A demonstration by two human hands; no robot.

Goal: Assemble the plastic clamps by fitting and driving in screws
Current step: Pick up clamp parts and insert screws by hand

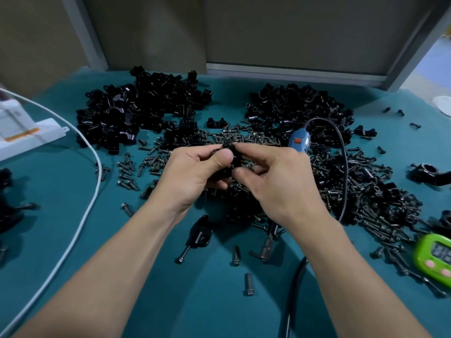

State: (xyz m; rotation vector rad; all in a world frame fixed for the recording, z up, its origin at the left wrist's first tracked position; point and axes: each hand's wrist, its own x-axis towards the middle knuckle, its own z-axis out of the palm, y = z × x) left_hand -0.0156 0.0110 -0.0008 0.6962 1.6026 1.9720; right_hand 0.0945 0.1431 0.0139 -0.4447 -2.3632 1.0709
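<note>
Pinching one black clamp (230, 156) between curled fingers of left hand (195, 172) and right hand (275, 184), raised over the loose screws (366, 191) mid-table. Cannot tell whether a screw is seated. Liable to slip if the halves misalign, then lost in the heap below. Hemmed by clamp piles (146, 103) behind, with the driver (299, 140) and its cable (345, 172) just right. Open cloth (195, 308) only toward the near edge.

A table (170, 301) covered in teal cloth stands against dull beige wall panels (292, 28) set in a grey metal frame (292, 69), with bluish light (436, 62) far right.
</note>
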